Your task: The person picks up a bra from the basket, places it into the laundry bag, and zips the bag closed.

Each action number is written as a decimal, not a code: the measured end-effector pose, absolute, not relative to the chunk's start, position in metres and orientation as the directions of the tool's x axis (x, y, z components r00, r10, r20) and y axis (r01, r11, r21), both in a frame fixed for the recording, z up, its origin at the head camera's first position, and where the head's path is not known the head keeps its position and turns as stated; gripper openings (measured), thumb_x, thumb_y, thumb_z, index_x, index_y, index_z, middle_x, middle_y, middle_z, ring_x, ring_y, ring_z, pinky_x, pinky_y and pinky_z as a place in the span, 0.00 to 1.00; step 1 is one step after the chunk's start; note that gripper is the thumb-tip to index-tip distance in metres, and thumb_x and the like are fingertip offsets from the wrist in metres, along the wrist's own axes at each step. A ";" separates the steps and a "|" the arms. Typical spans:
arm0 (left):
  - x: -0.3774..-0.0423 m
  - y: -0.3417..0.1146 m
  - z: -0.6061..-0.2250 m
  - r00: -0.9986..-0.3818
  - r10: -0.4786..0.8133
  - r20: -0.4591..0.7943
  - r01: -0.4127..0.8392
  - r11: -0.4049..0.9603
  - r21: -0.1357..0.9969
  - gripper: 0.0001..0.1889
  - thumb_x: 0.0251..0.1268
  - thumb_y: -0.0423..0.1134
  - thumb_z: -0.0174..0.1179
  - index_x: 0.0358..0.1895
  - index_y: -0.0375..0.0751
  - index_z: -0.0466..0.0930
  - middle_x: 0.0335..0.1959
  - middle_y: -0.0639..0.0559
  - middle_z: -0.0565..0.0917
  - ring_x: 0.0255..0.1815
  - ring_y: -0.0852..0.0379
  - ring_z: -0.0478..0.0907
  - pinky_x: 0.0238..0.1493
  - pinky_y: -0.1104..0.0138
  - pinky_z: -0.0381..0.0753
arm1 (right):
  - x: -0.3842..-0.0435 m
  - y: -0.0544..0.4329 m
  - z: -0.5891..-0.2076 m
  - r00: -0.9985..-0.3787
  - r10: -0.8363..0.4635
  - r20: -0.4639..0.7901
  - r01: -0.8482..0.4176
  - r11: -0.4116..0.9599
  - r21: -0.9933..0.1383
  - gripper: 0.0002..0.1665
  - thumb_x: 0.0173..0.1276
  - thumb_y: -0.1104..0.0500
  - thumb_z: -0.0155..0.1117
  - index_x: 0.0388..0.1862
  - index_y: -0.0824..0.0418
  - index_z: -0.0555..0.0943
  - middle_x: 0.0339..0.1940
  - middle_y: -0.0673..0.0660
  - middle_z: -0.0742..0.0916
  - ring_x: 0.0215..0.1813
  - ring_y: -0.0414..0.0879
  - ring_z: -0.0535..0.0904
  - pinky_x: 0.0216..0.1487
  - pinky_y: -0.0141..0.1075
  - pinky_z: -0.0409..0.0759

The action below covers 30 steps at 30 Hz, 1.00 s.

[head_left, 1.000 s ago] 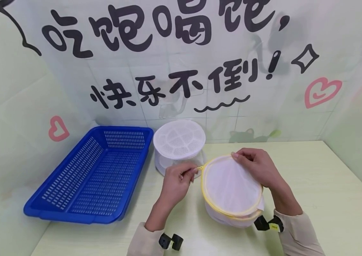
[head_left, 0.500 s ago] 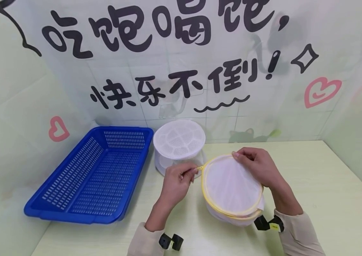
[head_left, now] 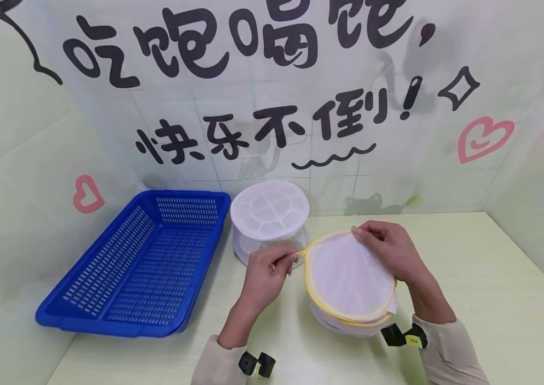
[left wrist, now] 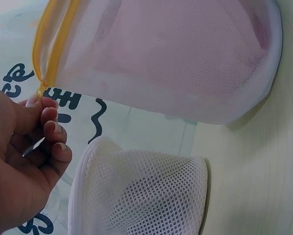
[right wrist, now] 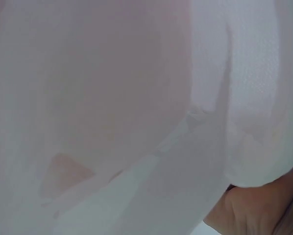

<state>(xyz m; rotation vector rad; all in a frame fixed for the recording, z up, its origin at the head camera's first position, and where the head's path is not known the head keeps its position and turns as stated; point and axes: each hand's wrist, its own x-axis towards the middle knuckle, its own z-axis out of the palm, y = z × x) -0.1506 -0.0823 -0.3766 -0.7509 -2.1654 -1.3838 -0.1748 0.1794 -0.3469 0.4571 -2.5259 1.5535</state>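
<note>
A round white mesh laundry bag with a yellow zipped rim sits on the table in front of me, its top tilted. My left hand pinches the yellow zipper pull at the bag's left edge. Above the pull, the two yellow edges stand apart in the left wrist view. On the far right of the rim, my right hand pinches the edge between thumb and fingers. Something pinkish shows through the mesh in the left wrist view. In the right wrist view, white fabric fills most of the picture and hides the fingertips.
A second white mesh bag stands behind my left hand, near the back wall. To the left lies a blue plastic basket with slotted sides. Printed sheets cover the walls around the pale table.
The right hand and the bag's rim have shifted slightly right. At the lower right the lid lies closer to the rim. My left hand has stayed in place on the pull.
</note>
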 end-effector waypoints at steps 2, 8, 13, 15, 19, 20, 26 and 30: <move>-0.151 -0.082 -0.377 -0.746 0.197 0.636 0.660 0.350 0.665 0.09 0.59 0.24 0.61 0.25 0.41 0.80 0.15 0.58 0.73 0.16 0.65 0.69 0.19 0.71 0.70 | -0.175 0.179 -0.347 -0.943 -0.180 0.278 -0.330 0.417 -0.847 0.15 0.70 0.53 0.61 0.34 0.65 0.83 0.23 0.58 0.81 0.19 0.46 0.76 0.19 0.39 0.76; -0.151 -0.081 -0.376 -0.747 0.196 0.635 0.657 0.363 0.661 0.09 0.59 0.24 0.61 0.25 0.40 0.81 0.15 0.57 0.73 0.16 0.65 0.69 0.19 0.71 0.70 | -0.177 0.180 -0.349 -0.944 -0.182 0.277 -0.328 0.395 -0.858 0.15 0.70 0.54 0.61 0.34 0.66 0.83 0.24 0.59 0.80 0.19 0.46 0.76 0.19 0.39 0.77; -0.150 -0.081 -0.376 -0.755 0.189 0.628 0.648 0.363 0.670 0.09 0.59 0.23 0.61 0.25 0.39 0.81 0.15 0.57 0.73 0.16 0.65 0.69 0.19 0.71 0.70 | -0.179 0.180 -0.351 -0.944 -0.184 0.272 -0.324 0.381 -0.866 0.15 0.70 0.55 0.61 0.34 0.67 0.82 0.24 0.59 0.80 0.19 0.46 0.76 0.19 0.39 0.77; -0.150 -0.081 -0.376 -0.763 0.187 0.619 0.639 0.363 0.678 0.09 0.59 0.23 0.61 0.25 0.39 0.81 0.15 0.57 0.73 0.17 0.65 0.69 0.19 0.71 0.70 | -0.180 0.181 -0.352 -0.945 -0.182 0.273 -0.323 0.380 -0.866 0.15 0.70 0.55 0.61 0.34 0.67 0.82 0.24 0.59 0.80 0.19 0.46 0.76 0.19 0.39 0.77; -0.150 -0.081 -0.375 -0.772 0.186 0.608 0.629 0.365 0.686 0.09 0.59 0.23 0.61 0.25 0.40 0.81 0.15 0.58 0.73 0.16 0.65 0.69 0.19 0.71 0.70 | -0.180 0.181 -0.352 -0.946 -0.182 0.270 -0.320 0.376 -0.870 0.15 0.70 0.55 0.61 0.34 0.68 0.82 0.24 0.60 0.80 0.19 0.46 0.76 0.19 0.39 0.77; -0.150 -0.081 -0.376 -0.771 0.186 0.609 0.630 0.365 0.686 0.09 0.59 0.23 0.61 0.25 0.40 0.81 0.15 0.58 0.73 0.16 0.65 0.69 0.19 0.71 0.70 | -0.180 0.181 -0.352 -0.946 -0.181 0.270 -0.321 0.376 -0.870 0.15 0.70 0.55 0.61 0.34 0.68 0.82 0.24 0.60 0.80 0.19 0.46 0.76 0.19 0.39 0.77; -0.150 -0.081 -0.376 -0.762 0.186 0.620 0.640 0.363 0.677 0.09 0.59 0.23 0.61 0.25 0.40 0.81 0.15 0.57 0.73 0.16 0.65 0.68 0.18 0.71 0.69 | -0.180 0.181 -0.352 -0.944 -0.184 0.273 -0.323 0.369 -0.871 0.15 0.70 0.56 0.60 0.35 0.68 0.82 0.25 0.60 0.80 0.19 0.46 0.76 0.19 0.39 0.78; -0.150 -0.081 -0.376 -0.761 0.189 0.620 0.640 0.368 0.674 0.09 0.60 0.24 0.61 0.25 0.40 0.81 0.15 0.58 0.73 0.16 0.66 0.67 0.18 0.71 0.68 | -0.180 0.180 -0.353 -0.945 -0.185 0.271 -0.322 0.361 -0.875 0.15 0.70 0.56 0.60 0.35 0.68 0.82 0.25 0.60 0.80 0.18 0.47 0.76 0.19 0.39 0.78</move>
